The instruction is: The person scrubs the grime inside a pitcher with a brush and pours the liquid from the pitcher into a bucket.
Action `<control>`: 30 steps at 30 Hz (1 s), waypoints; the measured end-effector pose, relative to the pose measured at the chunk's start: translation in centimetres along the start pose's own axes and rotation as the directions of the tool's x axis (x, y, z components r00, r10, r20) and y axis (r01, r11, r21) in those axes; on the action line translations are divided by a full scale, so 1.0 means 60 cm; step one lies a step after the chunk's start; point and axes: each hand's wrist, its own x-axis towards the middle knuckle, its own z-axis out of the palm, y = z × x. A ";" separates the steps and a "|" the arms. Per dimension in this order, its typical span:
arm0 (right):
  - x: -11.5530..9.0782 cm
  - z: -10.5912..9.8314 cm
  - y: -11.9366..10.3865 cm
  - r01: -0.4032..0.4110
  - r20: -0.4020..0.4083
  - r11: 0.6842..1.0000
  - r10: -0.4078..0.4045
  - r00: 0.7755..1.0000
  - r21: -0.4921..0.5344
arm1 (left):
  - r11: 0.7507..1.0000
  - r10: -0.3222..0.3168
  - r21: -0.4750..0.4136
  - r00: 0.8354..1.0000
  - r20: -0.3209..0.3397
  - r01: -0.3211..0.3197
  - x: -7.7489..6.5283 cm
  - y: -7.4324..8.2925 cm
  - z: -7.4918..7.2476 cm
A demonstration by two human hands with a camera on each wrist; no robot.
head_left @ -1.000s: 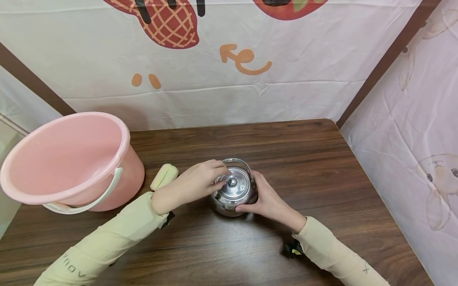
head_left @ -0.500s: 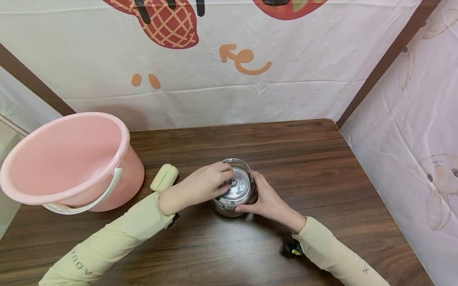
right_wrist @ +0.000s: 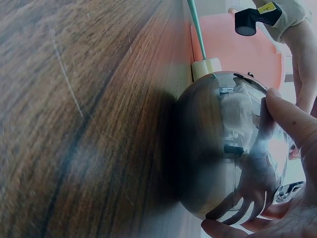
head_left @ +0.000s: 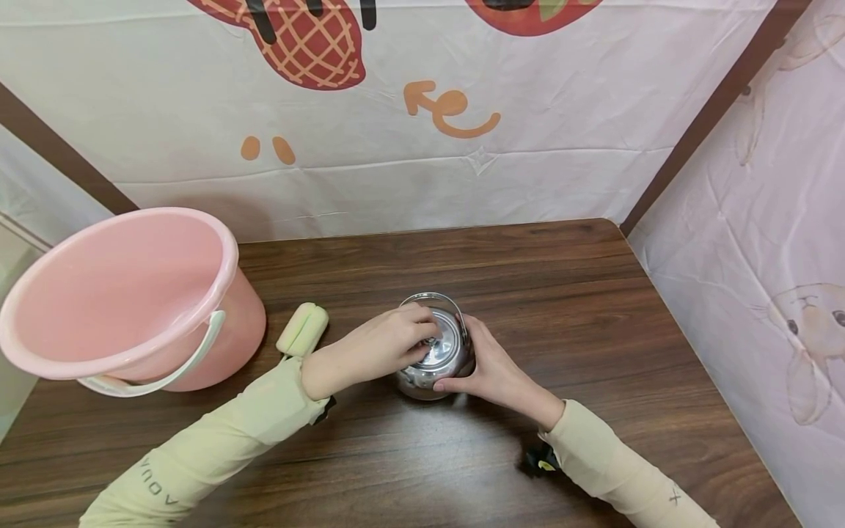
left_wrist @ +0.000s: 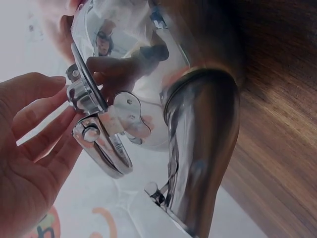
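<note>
A shiny steel kettle [head_left: 422, 383] stands upright on the table, its wire handle [head_left: 432, 295] raised. From above, my left hand [head_left: 379, 343] pinches the small knob on the kettle's lid [head_left: 444, 356]; the fingers partly cover that knob. In the left wrist view the thumb [left_wrist: 34, 87] meets the knob [left_wrist: 79, 94], and the spout [left_wrist: 200, 144] points away from the palm. My right hand [head_left: 495, 370] holds the kettle's right side, thumb in front and fingers round the back. The right wrist view shows its thumb [right_wrist: 290, 114] pressed against the round body.
A pink bucket [head_left: 244, 323] with a pale handle stands at the left. Between it and my left wrist lies a pale yellow sponge brush [head_left: 302, 328], whose green handle [right_wrist: 196, 27] shows in the right wrist view. A printed cloth [head_left: 370, 191] hangs behind the table.
My left hand has moved right, its fingers coming from the lid's left side onto the knob and closing there. The right hand and kettle body have stayed put.
</note>
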 end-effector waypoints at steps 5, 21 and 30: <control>0.001 0.001 0.001 0.003 -0.003 1.000 -0.003 1.000 -0.002 | 1.000 -0.002 -0.005 1.000 0.005 0.002 0.002 -0.001 0.005; 0.000 0.001 0.001 0.007 -0.003 1.000 -0.007 1.000 -0.002 | 1.000 0.003 0.007 1.000 0.000 -0.003 0.007 -0.006 0.017; 0.000 0.001 0.000 0.008 -0.008 1.000 -0.008 1.000 -0.002 | 1.000 0.000 0.017 1.000 0.007 0.000 0.008 -0.005 0.014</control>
